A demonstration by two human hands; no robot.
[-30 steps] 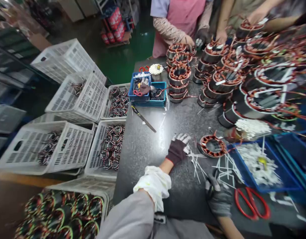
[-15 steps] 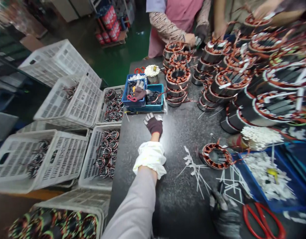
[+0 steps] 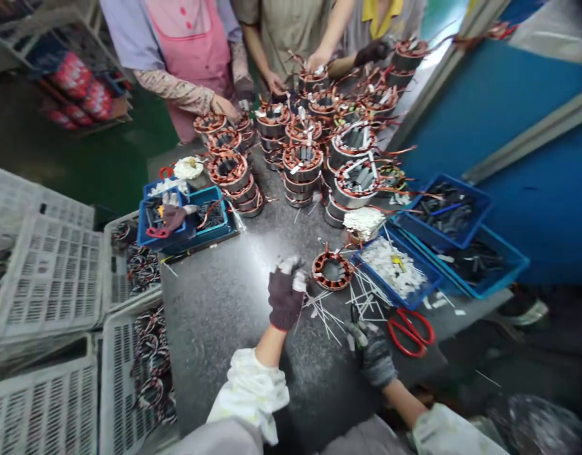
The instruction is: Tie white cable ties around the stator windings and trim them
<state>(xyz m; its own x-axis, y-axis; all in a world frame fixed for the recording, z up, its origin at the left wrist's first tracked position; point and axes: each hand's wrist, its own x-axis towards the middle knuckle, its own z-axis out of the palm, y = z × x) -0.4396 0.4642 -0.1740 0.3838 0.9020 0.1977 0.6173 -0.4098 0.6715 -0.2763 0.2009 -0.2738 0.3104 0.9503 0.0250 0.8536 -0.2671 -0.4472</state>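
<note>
My left hand point(image 3: 287, 294), in a dark maroon glove with whitish fingertips, is over the table just left of a single copper-wound stator point(image 3: 333, 270). Its fingers look loosely bent and apart, with nothing visible in them, though motion blurs them. My right hand point(image 3: 373, 355), in a grey glove, rests low on the table with its fingers closed round a slim dark-tipped tool point(image 3: 354, 314), whose kind I cannot make out. Thin white strips point(image 3: 325, 316) lie scattered between my hands and below the stator. Red-handled scissors point(image 3: 411, 332) lie right of my right hand.
Stacks of wound stators point(image 3: 303, 161) stand at the back, where co-workers' hands point(image 3: 227, 109) are busy. A blue tray point(image 3: 416, 287) of white pieces and a tub of white sticks point(image 3: 364, 222) are at right. Blue bins point(image 3: 191, 237) stand at left, beyond them white crates point(image 3: 105, 354).
The view has swung to the right. My left hand has drawn back from near the blue bins to beside the single stator. My right hand stays near the scissors.
</note>
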